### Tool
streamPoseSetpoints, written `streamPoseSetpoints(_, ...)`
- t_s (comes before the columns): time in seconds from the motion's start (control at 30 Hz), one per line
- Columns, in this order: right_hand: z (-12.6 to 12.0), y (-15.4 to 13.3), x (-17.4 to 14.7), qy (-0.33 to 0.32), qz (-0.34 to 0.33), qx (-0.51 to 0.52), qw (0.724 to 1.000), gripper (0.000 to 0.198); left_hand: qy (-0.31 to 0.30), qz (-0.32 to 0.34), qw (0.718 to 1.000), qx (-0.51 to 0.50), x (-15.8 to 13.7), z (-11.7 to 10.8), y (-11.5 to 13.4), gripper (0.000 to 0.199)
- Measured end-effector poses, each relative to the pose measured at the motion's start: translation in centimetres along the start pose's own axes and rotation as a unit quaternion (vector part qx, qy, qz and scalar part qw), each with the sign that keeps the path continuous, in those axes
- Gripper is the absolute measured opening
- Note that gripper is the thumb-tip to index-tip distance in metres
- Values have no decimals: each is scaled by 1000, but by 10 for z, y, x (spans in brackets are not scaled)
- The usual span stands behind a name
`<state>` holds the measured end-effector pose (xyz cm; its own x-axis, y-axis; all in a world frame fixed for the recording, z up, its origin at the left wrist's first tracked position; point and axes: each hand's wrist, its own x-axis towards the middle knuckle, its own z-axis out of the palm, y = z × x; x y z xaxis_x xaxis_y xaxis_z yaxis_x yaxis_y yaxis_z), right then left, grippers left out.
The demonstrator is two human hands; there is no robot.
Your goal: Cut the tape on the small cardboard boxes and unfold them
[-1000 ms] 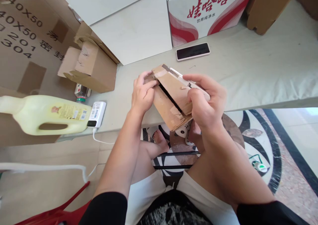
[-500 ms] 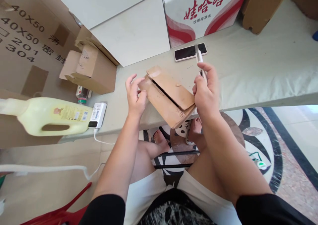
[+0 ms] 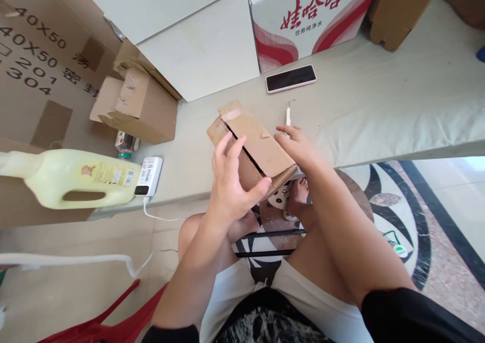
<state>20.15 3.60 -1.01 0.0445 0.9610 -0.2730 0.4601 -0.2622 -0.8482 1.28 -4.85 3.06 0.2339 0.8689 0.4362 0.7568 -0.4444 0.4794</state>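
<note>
A small flat cardboard box (image 3: 261,143) sits at the table's front edge, with a dark slit along its top and a loose flap at its far left end. My left hand (image 3: 231,181) is spread over the near side of the box, thumb and fingers wide apart. Beside the box's right end is my right hand (image 3: 299,146), its fingers stretched out loosely. A white utility knife (image 3: 288,115) points away from me by those fingers; its rear part is hidden by the hand.
Behind lie a phone (image 3: 291,79) and a red-and-white water carton (image 3: 310,25). To the left are an open cardboard box (image 3: 146,105), a white charger (image 3: 149,176) with a cable and a pale yellow jug (image 3: 83,176). White boxes (image 3: 212,45) stand at the back.
My right hand has lowered the knife from near the phone to the table beside the box and loosened its fingers. My left hand has moved right from the flap, spreading over the box.
</note>
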Motion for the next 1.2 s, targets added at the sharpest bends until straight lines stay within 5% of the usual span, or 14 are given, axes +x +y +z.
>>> streamPoseSetpoints(0.1, 0, -3, -3, 15, -39, -10, 999, 51, -51, -42, 997, 33, -14, -5, 5, 107)
streamPoseSetpoints(0.23, 0, -8, -9, -48, -65, 16, 997, 39, -20, -88, 996, 3, -33, -15, -8, 85)
streamPoseSetpoints(0.37, 3, -10, -11, -92, -60, -9, 994, 38, 171, -187, 966, -53, -46, -15, -34, 55)
streamPoseSetpoints(0.43, 4, -10, -11, -123, -28, -71, 989, 35, 281, -253, 921, -92, -50, -13, -49, 47)
streamPoseSetpoints(0.5, 4, -9, -11, -165, -3, -144, 976, 30, 318, -327, 873, -169, -52, -12, -65, 51)
streamPoseSetpoints(0.57, 5, -9, -11, -204, -10, -188, 961, 24, 308, -378, 846, -213, -54, -15, -83, 66)
streamPoseSetpoints(0.63, 5, -8, -12, -221, -45, -195, 954, 20, 283, -380, 865, -167, -56, -21, -101, 72)
streamPoseSetpoints(0.7, 4, -8, -13, -228, -80, -195, 951, 26, 233, -369, 895, -89, -60, -26, -115, 45)
streamPoseSetpoints(0.77, 3, -8, -14, -229, -103, -180, 951, 37, 214, -379, 896, -81, -62, -29, -124, 25)
streamPoseSetpoints(1.0, 10, -4, -14, -180, -215, -37, 959, 52, 266, -408, 823, -294, -57, -18, -120, 34)
streamPoseSetpoints(1.2, 25, -3, -13, -175, -345, 104, 916, 81, 249, -377, 791, -414, -48, -15, -105, 48)
